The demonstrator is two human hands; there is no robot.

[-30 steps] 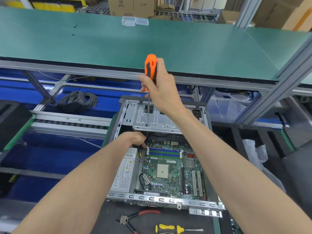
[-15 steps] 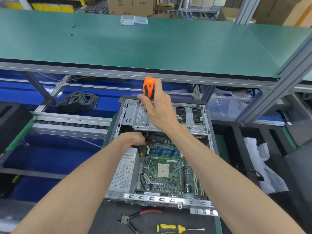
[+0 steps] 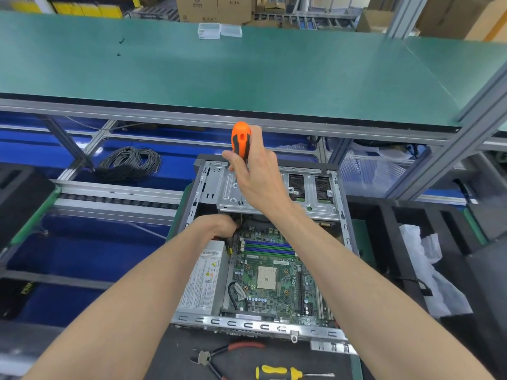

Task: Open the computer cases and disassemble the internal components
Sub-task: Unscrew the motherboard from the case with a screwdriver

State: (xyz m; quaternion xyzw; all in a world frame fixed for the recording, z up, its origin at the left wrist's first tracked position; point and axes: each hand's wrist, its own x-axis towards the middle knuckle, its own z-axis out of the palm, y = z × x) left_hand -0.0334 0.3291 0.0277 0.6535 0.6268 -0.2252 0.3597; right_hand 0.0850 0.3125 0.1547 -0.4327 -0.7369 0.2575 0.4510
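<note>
The right hand wraps its grip round the screwdriver, upright over the computer case; keep it plumb. At seven o'clock, the left hand probably pinches cables.

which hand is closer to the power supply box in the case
Left. The left hand is down inside the case right at the far end of the power supply; the right hand is higher up, gripping the orange screwdriver.
</note>
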